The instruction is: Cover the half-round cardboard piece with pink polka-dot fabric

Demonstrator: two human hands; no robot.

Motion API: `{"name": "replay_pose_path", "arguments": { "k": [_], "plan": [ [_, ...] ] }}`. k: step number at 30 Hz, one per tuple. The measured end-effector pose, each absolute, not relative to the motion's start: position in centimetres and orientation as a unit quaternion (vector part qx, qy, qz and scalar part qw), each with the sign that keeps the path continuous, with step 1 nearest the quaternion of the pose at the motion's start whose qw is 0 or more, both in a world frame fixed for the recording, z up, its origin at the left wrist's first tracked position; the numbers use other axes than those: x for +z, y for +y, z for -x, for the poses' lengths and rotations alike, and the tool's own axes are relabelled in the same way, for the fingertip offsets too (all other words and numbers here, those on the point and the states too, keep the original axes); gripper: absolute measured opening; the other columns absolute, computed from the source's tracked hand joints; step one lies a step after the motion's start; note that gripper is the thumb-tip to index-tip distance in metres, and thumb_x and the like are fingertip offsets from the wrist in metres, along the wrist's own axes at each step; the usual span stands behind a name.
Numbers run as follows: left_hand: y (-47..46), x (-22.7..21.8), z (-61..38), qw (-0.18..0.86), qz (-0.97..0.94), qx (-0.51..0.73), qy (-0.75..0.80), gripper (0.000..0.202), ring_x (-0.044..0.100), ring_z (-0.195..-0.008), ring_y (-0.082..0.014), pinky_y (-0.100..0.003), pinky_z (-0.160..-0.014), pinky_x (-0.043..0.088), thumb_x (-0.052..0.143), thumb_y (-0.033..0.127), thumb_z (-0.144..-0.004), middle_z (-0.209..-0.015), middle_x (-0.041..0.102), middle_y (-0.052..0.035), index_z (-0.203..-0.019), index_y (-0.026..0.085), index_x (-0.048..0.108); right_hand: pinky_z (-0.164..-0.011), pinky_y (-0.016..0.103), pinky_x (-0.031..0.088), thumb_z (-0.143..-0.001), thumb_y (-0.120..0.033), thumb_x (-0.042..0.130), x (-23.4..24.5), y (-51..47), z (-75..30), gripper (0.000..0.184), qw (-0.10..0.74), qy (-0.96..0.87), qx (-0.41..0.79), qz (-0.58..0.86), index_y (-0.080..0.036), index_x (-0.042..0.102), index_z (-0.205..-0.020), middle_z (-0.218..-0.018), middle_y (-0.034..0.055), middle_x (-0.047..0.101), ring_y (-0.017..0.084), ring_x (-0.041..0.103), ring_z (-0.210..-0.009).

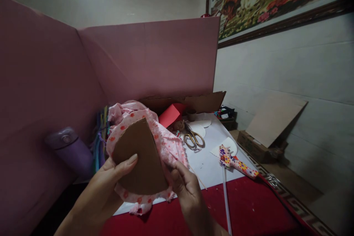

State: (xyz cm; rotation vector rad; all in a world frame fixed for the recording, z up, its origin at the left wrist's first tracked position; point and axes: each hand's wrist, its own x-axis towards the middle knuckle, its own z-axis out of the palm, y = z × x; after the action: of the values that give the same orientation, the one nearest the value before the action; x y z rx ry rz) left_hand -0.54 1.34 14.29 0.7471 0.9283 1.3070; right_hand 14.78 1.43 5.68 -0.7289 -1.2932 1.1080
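The half-round cardboard piece (138,155) was held up above the near edge of the red-covered desk (257,202), laid over a pink floral fabric (173,142). Its long axis ran along the straight edge, slanting from a pointed upper corner down to the lower right; that edge faced right, while the curved side bulged left and downward. The left hand (106,182) gripped it from the left — thumb flat on the brown face, the other fingers behind and mostly hidden, cardboard and fabric clamped between them. So the piece lay between that thumb and the cloth, most of it reaching above and to the right of the thumb. At the straight edge's lower half, the right hand (189,190) had thumb and forefinger together, pinching the fabric just beside the cardboard. Farther off were gold-handled scissors (204,141) and, to the right, a flower-patterned glue gun (238,165).
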Motion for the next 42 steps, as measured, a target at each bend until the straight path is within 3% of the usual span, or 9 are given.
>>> {"name": "replay_pose_path", "arguments": {
  "k": [3,6,9,13,19,28,35,42],
  "plan": [
    [1.4,14.2,0.6,0.626,-0.33,0.576,0.409,0.07,0.071,-0.088,-0.0275,-0.033,-0.077,0.058,0.072,0.012,-0.072,-0.097,0.077,-0.0058,-0.135,0.028,0.048,-0.053,0.026,0.027,-0.09,-0.055,0.042,5.4,1.4,-14.8,0.041,0.594,-0.553,0.489,0.32,-0.017,0.058,-0.083,-0.064,-0.0028,0.036,0.013,0.03,-0.059],
    [1.6,14.3,0.7,0.614,-0.325,0.591,0.41,0.071,0.07,-0.09,-0.0277,-0.034,-0.078,0.058,0.071,0.011,-0.072,-0.099,0.076,-0.0055,-0.136,0.029,0.047,-0.05,0.025,0.023,-0.09,-0.055,0.041,4.9,1.5,-14.7,0.042,0.588,-0.537,0.515,0.317,-0.019,0.049,-0.071,-0.061,-0.0046,0.03,0.012,0.025,-0.056],
    [1.8,14.4,0.6,0.6,-0.329,0.604,0.408,0.069,0.07,-0.092,-0.0271,-0.033,-0.078,0.058,0.069,0.009,-0.073,-0.1,0.076,-0.0057,-0.135,0.028,0.047,-0.052,0.025,0.027,-0.089,-0.056,0.043,4.7,1.7,-14.6,0.04,0.6,-0.536,0.511,0.302,-0.019,0.048,-0.073,-0.063,-0.0033,0.035,0.013,0.031,-0.059],
    [2.1,14.4,0.5,0.587,-0.336,0.613,0.409,0.066,0.068,-0.097,-0.0264,-0.032,-0.081,0.057,0.067,0.008,-0.075,-0.104,0.075,-0.0052,-0.135,0.028,0.048,-0.057,0.025,0.031,-0.091,-0.054,0.039,4.7,2.1,-14.9,0.039,0.595,-0.572,0.46,0.328,-0.019,0.052,-0.08,-0.068,-0.0013,0.044,0.014,0.039,-0.064],
    [2.1,14.5,0.3,0.592,-0.34,0.606,0.409,0.066,0.068,-0.097,-0.0267,-0.03,-0.08,0.057,0.068,0.011,-0.074,-0.103,0.075,-0.0057,-0.135,0.027,0.048,-0.053,0.026,0.025,-0.094,-0.051,0.034,4.4,2.5,-15.2,0.039,0.56,-0.627,0.381,0.384,-0.021,0.039,-0.069,-0.059,-0.0045,0.035,0.013,0.034,-0.056],
    [2.1,14.2,0.1,0.618,-0.338,0.581,0.408,0.067,0.069,-0.093,-0.027,-0.035,-0.08,0.057,0.066,0.011,-0.077,-0.101,0.076,-0.006,-0.137,0.029,0.044,-0.053,0.027,0.023,-0.095,-0.046,0.036,5.1,2.5,-15.3,0.035,0.565,-0.633,0.375,0.374,-0.021,0.04,-0.071,-0.062,-0.0042,0.037,0.012,0.034,-0.057],
    [2.1,14.0,-0.1,0.612,-0.332,0.589,0.411,0.071,0.07,-0.092,-0.027,-0.033,-0.076,0.058,0.068,0.012,-0.075,-0.101,0.076,-0.0052,-0.138,0.03,0.042,-0.051,0.026,0.022,-0.095,-0.046,0.032,4.6,2.4,-14.7,0.038,0.589,-0.593,0.392,0.384,-0.021,0.037,-0.066,-0.059,-0.0049,0.031,0.012,0.03,-0.055],
    [2.4,13.7,0.0,0.605,-0.334,0.596,0.409,0.071,0.071,-0.084,-0.0277,-0.035,-0.072,0.06,0.07,0.013,-0.073,-0.092,0.078,-0.0048,-0.137,0.03,0.044,-0.052,0.026,0.024,-0.095,-0.045,0.035,4.6,2.3,-14.8,0.034,0.581,-0.606,0.389,0.38,-0.02,0.045,-0.073,-0.062,-0.0037,0.038,0.013,0.036,-0.057]
  ]
}}
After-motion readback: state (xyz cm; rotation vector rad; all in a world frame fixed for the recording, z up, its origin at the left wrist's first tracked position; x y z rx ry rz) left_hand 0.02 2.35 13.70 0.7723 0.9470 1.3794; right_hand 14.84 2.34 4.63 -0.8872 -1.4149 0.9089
